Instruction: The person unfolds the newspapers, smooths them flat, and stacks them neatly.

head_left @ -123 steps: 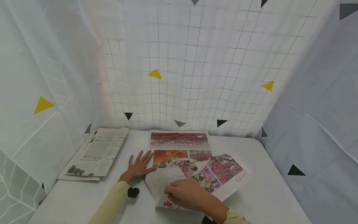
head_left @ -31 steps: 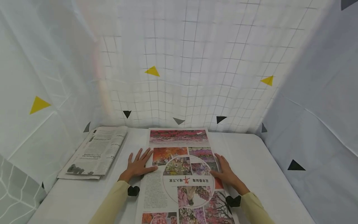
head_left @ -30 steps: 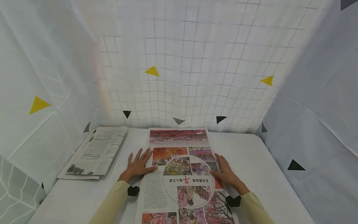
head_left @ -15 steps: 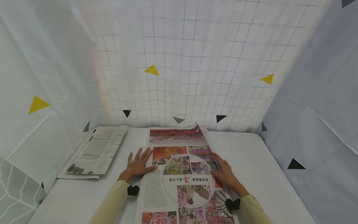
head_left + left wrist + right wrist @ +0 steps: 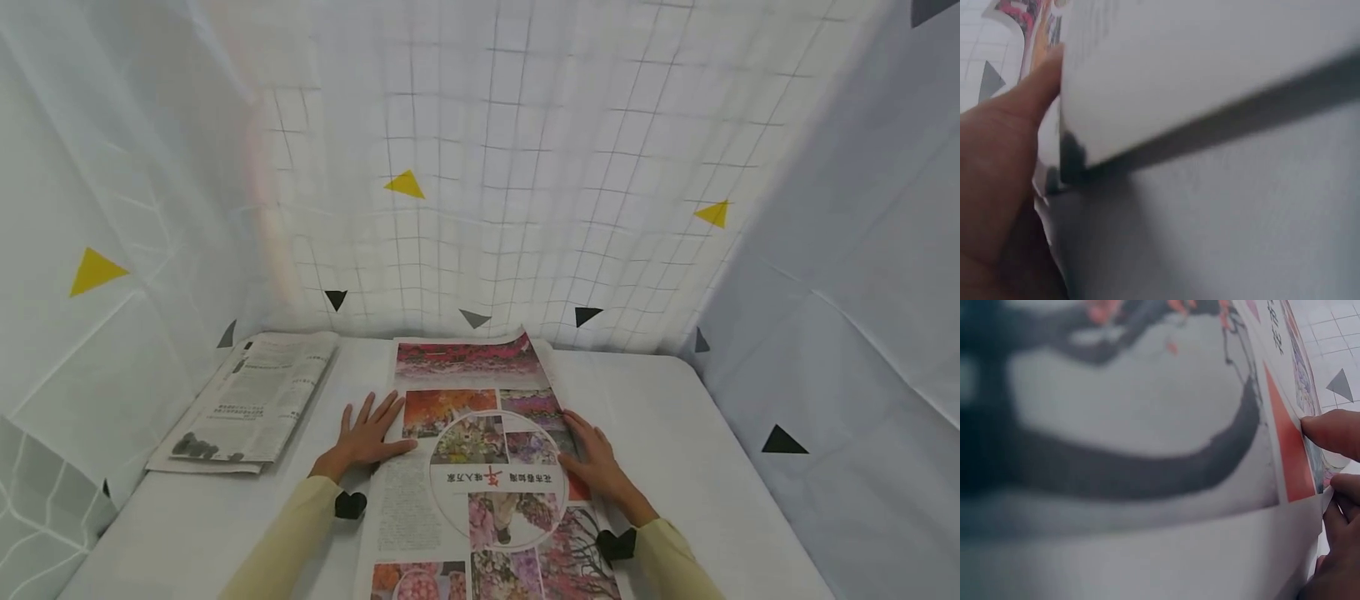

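While both hands [image 5: 364,440] [image 5: 598,467] touch newspaper [image 5: 408,521] | headline [image 5: 492,477] inverted | 花市春如海 年味入万家

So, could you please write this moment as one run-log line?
left hand: fingers spread, thumb on illustrated newspaper | right hand: pinches its right edge | far right corner: curled up | folded newspapers: on left of table

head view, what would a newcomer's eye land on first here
First, the colourful newspaper, bright with flower pictures, in the middle of the white table, its far right corner curling up. Next, the left hand spread at its left edge and the right hand at its right edge. Then the yellow triangles on the pale backdrop behind.
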Action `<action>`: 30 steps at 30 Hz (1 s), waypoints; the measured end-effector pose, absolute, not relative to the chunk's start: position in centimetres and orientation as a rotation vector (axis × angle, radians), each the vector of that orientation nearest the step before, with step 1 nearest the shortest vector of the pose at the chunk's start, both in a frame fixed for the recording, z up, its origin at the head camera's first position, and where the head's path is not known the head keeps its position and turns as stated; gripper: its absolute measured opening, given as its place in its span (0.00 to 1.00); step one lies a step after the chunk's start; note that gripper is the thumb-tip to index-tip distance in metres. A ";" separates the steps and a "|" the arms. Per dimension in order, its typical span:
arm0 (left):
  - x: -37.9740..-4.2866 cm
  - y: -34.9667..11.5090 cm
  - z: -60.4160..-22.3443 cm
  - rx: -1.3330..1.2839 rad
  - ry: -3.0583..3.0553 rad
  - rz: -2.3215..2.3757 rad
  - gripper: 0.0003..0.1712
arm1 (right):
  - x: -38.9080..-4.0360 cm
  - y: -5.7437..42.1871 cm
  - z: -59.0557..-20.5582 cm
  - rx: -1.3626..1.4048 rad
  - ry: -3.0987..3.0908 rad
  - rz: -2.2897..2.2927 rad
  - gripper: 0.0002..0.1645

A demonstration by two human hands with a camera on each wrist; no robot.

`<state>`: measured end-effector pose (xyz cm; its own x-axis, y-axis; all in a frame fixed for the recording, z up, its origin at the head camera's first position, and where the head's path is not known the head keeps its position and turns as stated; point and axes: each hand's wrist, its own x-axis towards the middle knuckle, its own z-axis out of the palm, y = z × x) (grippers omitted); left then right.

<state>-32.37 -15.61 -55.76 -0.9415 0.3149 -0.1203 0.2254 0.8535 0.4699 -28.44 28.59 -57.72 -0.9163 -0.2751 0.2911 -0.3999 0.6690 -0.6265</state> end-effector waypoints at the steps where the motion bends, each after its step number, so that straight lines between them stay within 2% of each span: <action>1: -32.3 -15.5 -55.5 0.424 2.839 0.673 0.56 | -28.4 28.6 -57.8 0.549 -2.712 1.077 0.43; 13: -31.8 -10.2 -54.6 0.530 2.908 0.590 0.43 | -28.2 28.5 -57.8 0.578 -2.728 1.059 0.45; 22: -31.4 -3.5 -55.5 0.872 2.774 0.749 0.39 | -27.6 28.9 -57.6 0.536 -2.736 1.050 0.46; 30: -31.2 0.1 -54.7 1.005 2.684 0.845 0.33 | -27.7 28.4 -57.5 0.552 -2.766 1.015 0.46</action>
